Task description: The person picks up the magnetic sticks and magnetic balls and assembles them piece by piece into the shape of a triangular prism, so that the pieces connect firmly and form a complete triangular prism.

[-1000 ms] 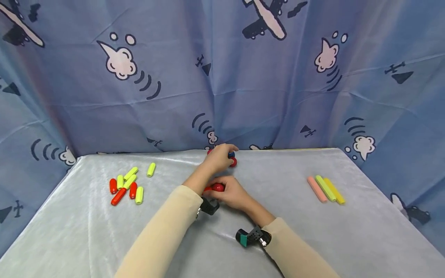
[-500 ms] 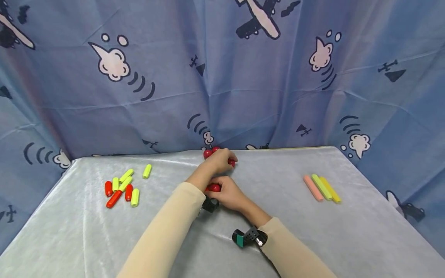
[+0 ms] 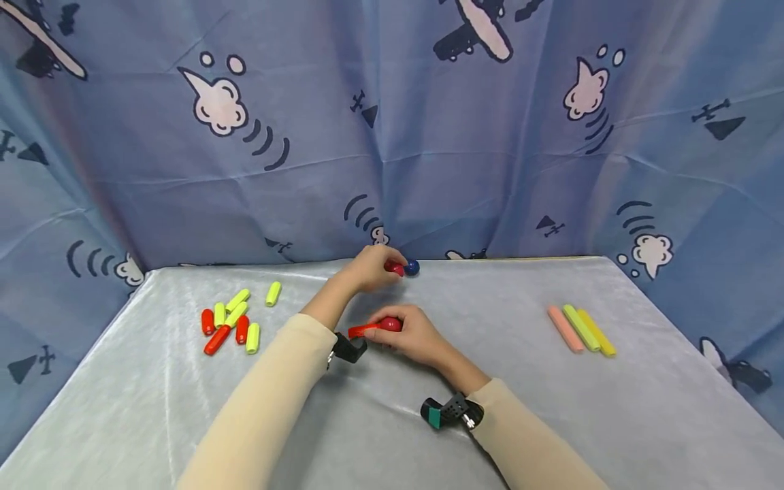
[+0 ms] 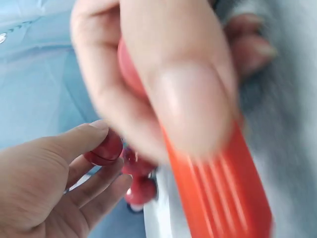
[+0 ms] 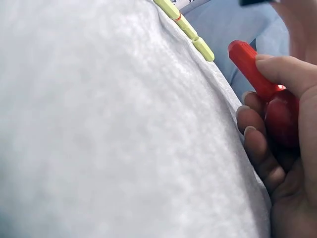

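- A person's left hand (image 3: 371,267) pinches a red ball (image 4: 105,148) between thumb and fingers at the far edge of the surface (image 3: 392,422), near its middle.
- A dark blue ball (image 3: 413,267) sits just right of that grip, while the left wrist view shows more red balls (image 4: 140,190) close beyond the fingers.
- Nearer the person, the right hand (image 3: 421,336) grips a glossy red ball (image 3: 390,324) and a ribbed orange-red handle (image 3: 361,331) together, the thumb along the handle.
- The handle points left, its inner end against the glossy ball; whether the two are joined cannot be told.
- At left, three red handles (image 3: 217,340) lie loosely grouped with four yellow-green handles (image 3: 253,339); a fifth yellow-green handle (image 3: 273,294) lies apart, toward the far edge.
- At right, a salmon stick (image 3: 565,329), a lime stick (image 3: 581,328) and a yellow stick (image 3: 597,333) lie side by side.
- Behind the surface hangs a blue curtain (image 3: 465,163) printed with airplanes and clouds.
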### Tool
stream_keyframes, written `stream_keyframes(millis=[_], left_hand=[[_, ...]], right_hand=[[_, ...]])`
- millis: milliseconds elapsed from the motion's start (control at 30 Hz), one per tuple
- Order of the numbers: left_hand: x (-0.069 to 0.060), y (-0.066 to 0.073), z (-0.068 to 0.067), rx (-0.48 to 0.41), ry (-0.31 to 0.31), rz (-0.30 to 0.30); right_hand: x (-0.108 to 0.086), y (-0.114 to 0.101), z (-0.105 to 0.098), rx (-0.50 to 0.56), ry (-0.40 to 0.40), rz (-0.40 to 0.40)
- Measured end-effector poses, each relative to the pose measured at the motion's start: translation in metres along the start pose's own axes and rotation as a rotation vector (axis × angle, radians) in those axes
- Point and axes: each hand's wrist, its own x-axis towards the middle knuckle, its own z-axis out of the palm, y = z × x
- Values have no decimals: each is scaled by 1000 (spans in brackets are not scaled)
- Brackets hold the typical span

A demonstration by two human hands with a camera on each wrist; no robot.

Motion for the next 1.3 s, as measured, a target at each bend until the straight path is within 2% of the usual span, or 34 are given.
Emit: stream_keyframes(millis=[200,333,467,533,600,700,767,900,1100,1300], left_hand=[[-26,-13,-8,-98,74,-26],[-53,-17,-7,-236,139,-58],[-72,-20,0,-393,254,-95],[-76,-24,7,-538,307,-139],[-78,-31,17,-734,343,-195],[-79,-43,32,-1017,365,-265],[-79,-48,40,-1123,363,-294],[-80,-53,47,-1172,358,-301],[-82,-53,49,-1151,346,-273],[-81,-56,51,-1160,320,-244]], right_hand=[[0,2,-3,6,36,40],[0,1,-5,46,85,63],[2,2,-8,106,152,85],[3,2,-9,156,213,105],[5,2,-10,217,291,122],[8,2,-9,295,402,144],[8,2,-8,313,440,153],[10,1,-4,306,455,168],[11,2,-2,270,467,173],[10,0,-1,179,434,183]])
